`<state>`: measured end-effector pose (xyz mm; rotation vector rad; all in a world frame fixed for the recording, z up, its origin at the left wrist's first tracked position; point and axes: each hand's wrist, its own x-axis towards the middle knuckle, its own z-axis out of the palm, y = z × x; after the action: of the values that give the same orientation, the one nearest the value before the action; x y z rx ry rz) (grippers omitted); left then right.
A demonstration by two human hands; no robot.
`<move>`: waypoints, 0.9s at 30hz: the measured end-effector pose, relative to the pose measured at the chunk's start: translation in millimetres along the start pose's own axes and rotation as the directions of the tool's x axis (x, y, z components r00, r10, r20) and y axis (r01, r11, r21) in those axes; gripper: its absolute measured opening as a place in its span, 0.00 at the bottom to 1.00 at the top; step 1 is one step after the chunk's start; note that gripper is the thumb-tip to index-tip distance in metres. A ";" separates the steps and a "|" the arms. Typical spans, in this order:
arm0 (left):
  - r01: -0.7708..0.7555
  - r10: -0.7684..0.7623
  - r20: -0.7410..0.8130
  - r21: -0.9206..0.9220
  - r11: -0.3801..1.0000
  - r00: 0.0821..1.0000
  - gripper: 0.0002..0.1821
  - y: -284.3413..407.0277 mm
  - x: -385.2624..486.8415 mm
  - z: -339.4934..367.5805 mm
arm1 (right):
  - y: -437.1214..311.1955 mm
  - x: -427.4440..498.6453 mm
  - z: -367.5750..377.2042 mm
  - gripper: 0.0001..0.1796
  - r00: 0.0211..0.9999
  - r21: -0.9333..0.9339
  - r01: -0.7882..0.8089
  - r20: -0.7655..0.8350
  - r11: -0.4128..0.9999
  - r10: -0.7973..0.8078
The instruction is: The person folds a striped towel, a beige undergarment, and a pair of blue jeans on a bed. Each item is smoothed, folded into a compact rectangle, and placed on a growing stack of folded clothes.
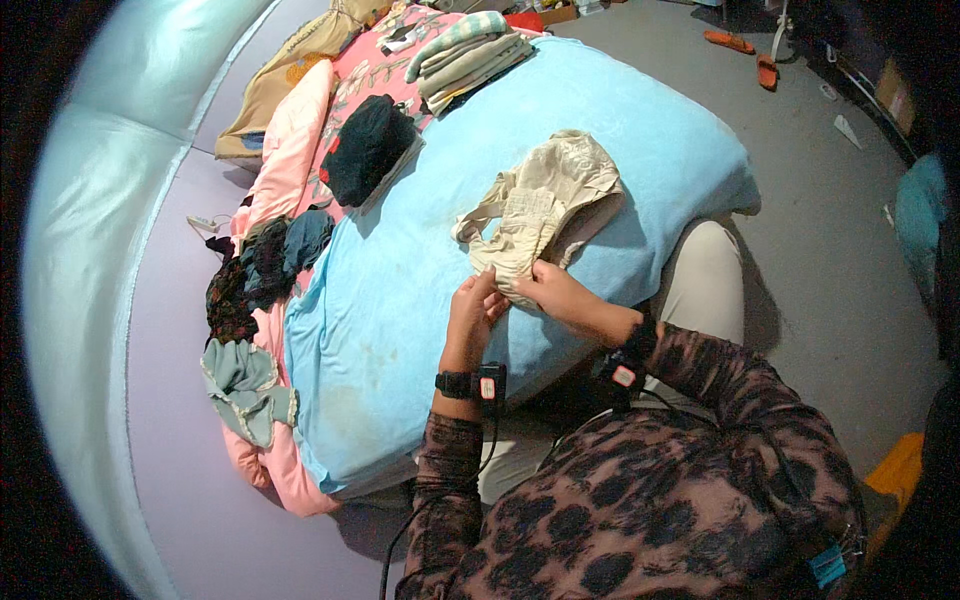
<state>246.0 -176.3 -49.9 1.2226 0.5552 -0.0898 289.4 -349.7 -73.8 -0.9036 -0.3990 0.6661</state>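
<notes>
A cream bra (536,206) with gathered elastic lies partly on a light blue cloth (390,315) spread before me. My left hand (477,304) pinches the near edge of the bra's band between thumb and fingers. Just to its right, my right hand (559,294) grips the same band, thumb on top. The cups rest on the cloth beyond my hands, with a strap looped out to the left. Each wrist wears a black band with a small device.
Beyond lie folded dark clothes (371,154) and a stack of folded towels or garments (472,64). Dark lacy garments (255,262) and a grey-green garment (251,386) sit along the left edge. Orange slippers (729,42) are on the floor.
</notes>
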 end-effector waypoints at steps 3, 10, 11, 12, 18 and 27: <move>-0.082 0.084 0.075 -0.032 0.996 0.994 0.12 -6.0 4.6 -5.3 | -27.6 -28.4 -12.7 0.19 1.000 -0.492 -0.018 -0.010 0.870 0.016; -0.136 0.139 0.036 -0.072 0.988 0.990 0.17 -7.7 -8.6 -19.3 | -56.6 -37.3 -1.6 0.37 0.801 -0.856 0.516 0.496 -0.033 -0.335; -0.133 0.136 0.035 -0.079 0.988 0.990 0.18 -6.7 -10.8 -20.5 | -54.3 -28.7 -1.7 0.38 0.805 -0.858 0.500 0.511 -0.120 -0.302; -0.137 0.140 0.030 -0.079 0.987 0.990 0.17 -5.6 -12.2 -21.0 | -49.6 -18.6 -2.2 0.39 0.808 -0.851 0.483 0.524 -0.206 -0.268; -0.103 0.121 0.089 -0.190 0.976 0.989 0.12 4.8 -14.6 -16.8 | -22.6 13.4 -17.1 0.36 0.852 -0.865 0.474 0.498 -0.165 -0.161; -0.299 0.300 -0.014 -0.139 0.944 0.954 0.08 28.4 -34.1 17.1 | -108.2 42.7 -58.0 0.30 0.972 0.305 0.214 -0.162 0.928 -0.171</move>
<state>232.8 -189.4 -6.2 1.1563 0.3572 0.1997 393.1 -402.4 -15.8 -0.5846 -0.2462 0.4687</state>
